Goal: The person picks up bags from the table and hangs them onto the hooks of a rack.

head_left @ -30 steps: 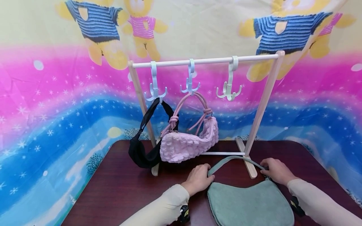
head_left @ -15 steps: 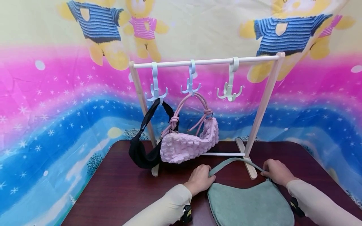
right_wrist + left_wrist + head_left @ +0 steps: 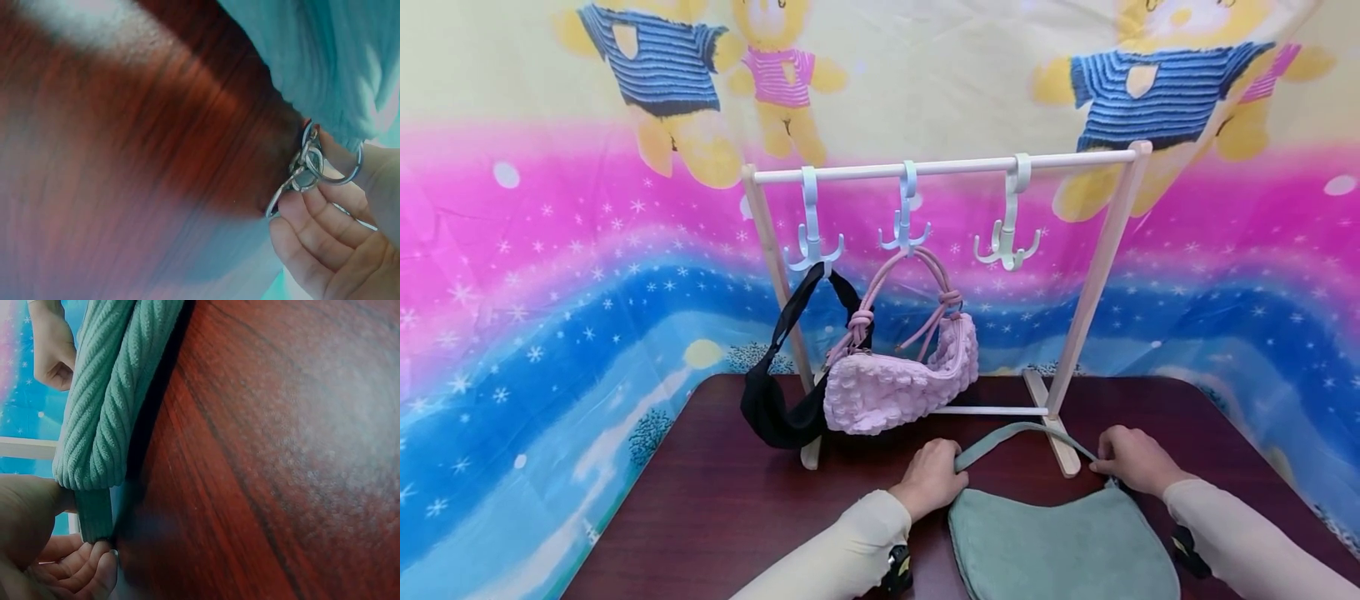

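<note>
A green corduroy shoulder bag lies on the table in the head view, its lower edge cut off by the frame. Its strap arches away toward the rack. My left hand pinches the strap's left end, close to the bag's ribbed corner in the left wrist view. At the other end, my right hand grips the strap by its attachment. Metal rings and a clasp join strap and bag there, held against the fingers in the right wrist view.
Behind the bag stands a wooden rack with three multi-prong hooks. A black bag hangs from the left hook and a pink ruffled bag from the middle one. The right hook carries nothing. All stand on a dark table.
Both hands keep hold of the green bag's strap and have shifted very slightly to the right. The hanging bags and the rack stay put; the head view tilts a little.
</note>
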{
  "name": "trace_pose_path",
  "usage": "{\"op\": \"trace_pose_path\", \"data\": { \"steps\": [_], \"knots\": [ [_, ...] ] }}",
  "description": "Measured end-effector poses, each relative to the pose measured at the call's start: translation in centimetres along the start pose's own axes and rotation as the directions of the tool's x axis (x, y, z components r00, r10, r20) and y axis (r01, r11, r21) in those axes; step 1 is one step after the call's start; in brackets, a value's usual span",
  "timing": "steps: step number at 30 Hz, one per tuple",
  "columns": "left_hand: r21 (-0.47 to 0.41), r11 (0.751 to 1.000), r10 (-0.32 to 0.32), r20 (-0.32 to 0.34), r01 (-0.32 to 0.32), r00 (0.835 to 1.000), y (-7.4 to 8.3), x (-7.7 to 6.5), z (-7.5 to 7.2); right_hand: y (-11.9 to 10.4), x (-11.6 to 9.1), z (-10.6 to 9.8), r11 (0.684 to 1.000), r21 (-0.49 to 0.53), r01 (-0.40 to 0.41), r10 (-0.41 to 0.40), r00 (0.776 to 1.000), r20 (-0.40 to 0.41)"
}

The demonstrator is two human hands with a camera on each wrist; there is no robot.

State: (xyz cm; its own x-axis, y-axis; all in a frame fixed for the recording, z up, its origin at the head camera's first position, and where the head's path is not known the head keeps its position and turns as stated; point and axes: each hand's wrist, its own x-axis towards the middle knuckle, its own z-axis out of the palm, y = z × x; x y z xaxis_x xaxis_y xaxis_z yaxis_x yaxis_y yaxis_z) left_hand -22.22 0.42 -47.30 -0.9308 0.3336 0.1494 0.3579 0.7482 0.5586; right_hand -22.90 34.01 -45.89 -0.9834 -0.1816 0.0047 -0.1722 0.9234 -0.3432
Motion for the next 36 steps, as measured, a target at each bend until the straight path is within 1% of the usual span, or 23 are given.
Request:
{"op": "trace_pose_path", "data": {
  "steps": [5, 10, 14, 22, 30, 36],
  "knots": [
    [-0.006, 1.0, 0.01, 0.003, -0.01, 1.0, 0.05, 0.08, 0.02, 0.02, -0.22, -0.24, 1.0, -0.003, 0.029, -0.029, 0.999, 0.015],
    [-0.012, 1.0, 0.011, 0.002, -0.011, 1.0, 0.08, 0.09, -0.01, -0.01, -0.18, -0.34, 0.999, -0.027, 0.027, -0.026, 0.999, 0.029],
    [-0.016, 1.0, 0.012, 0.003, -0.012, 1.0, 0.06, 0.13, 0.09, 0.02, -0.06, -0.21, 0.999, -0.027, 0.018, -0.016, 0.999, 0.046],
    [0.022, 1.0, 0.022, -0.021, -0.022, 1.0, -0.14, 0.39, 0.6, 0.02, 0.12, -0.14, 1.0, -0.019, 0.017, -0.016, 0.998, 0.067],
    [0.036, 0.999, 0.034, -0.034, -0.033, 0.999, -0.22, 0.35, 0.59, 0.33, 0.12, 0.17, 1.0, 0.0, 0.005, -0.005, 0.998, 0.056],
    [0.024, 0.998, 0.05, -0.039, -0.05, 0.998, -0.23, 0.26, 0.34, 0.66, 0.0, 0.19, 0.999, 0.013, 0.03, -0.031, 0.999, 0.043]
  ]
}}
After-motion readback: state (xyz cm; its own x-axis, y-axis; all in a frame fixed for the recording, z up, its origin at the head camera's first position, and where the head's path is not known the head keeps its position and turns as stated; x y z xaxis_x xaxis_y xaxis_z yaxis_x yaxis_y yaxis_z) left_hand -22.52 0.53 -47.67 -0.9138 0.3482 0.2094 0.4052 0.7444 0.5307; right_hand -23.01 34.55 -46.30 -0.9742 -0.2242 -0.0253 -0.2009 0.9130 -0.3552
